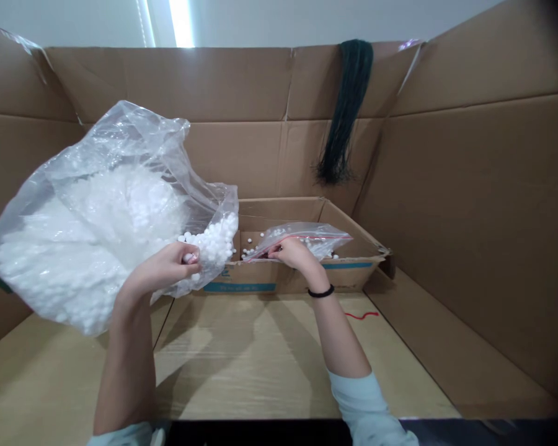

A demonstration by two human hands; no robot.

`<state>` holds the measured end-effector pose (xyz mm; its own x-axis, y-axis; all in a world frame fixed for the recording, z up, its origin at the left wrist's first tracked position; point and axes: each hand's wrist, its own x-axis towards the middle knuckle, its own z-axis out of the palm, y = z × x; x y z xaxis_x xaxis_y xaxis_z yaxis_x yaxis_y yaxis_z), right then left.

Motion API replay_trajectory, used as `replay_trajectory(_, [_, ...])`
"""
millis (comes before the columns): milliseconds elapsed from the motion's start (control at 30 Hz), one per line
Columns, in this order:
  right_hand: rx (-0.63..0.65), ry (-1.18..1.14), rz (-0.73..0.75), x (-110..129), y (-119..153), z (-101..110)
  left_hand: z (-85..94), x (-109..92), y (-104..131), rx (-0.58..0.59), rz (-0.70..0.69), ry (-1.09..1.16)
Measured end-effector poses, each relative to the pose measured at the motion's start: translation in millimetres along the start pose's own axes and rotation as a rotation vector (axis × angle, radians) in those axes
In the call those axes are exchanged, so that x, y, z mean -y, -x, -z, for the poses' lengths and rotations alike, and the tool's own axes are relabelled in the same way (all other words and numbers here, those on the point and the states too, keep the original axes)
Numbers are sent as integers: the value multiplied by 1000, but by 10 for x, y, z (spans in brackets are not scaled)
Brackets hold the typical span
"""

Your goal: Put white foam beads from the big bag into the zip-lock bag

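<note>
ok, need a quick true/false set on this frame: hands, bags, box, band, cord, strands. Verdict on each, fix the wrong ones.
1. The left hand grips the big bag. True.
2. The right hand is at that same bag. False: it is at the small bag.
3. Some white balls lie in the box. True.
4. The black band circles the left wrist. False: the right.
5. The red cord lies in the box. False: it lies on the table.
6. Dark strands hang over the back wall. True.
</note>
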<state>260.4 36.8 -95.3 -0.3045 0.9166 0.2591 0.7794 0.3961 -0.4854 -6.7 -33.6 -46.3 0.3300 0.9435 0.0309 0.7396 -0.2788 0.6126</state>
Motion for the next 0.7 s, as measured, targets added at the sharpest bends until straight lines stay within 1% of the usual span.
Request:
replay_trajectory(67, [-10, 1, 16, 10, 4, 8, 1, -9, -1, -11, 5, -10])
replay_trajectory(133, [-22, 3, 38, 24, 11, 20, -43, -25, -51, -31, 9, -11])
replay_trajectory(233, [-43, 11, 58, 54, 33, 42, -160, -82, -148, -147, 39, 3])
replay_trajectory(300, [-71, 16, 70, 77, 54, 64, -248, -143, -186, -263, 10, 14])
replay_trajectory(367, [-109, 20, 86, 102, 74, 91, -328, -212, -199, -428, -13, 25])
replay_trajectory(433, [-138, 26, 96, 125, 88, 117, -393, -275, -201, -616, -11, 94])
replay_trajectory(500, [-144, 33, 92, 143, 93, 134, -436, -319, -205, -736, -32, 169])
replay_trajectory(533, [-143, 35, 88, 150, 94, 140, -450, -334, -206, -767, -54, 194])
replay_trajectory(600, [-135, 28, 89, 162, 96, 148, -472, -363, -202, -793, -114, 216])
replay_trajectory(700, [-128, -17, 119, 175, 104, 158, -536, -438, -148, -837, -202, 173])
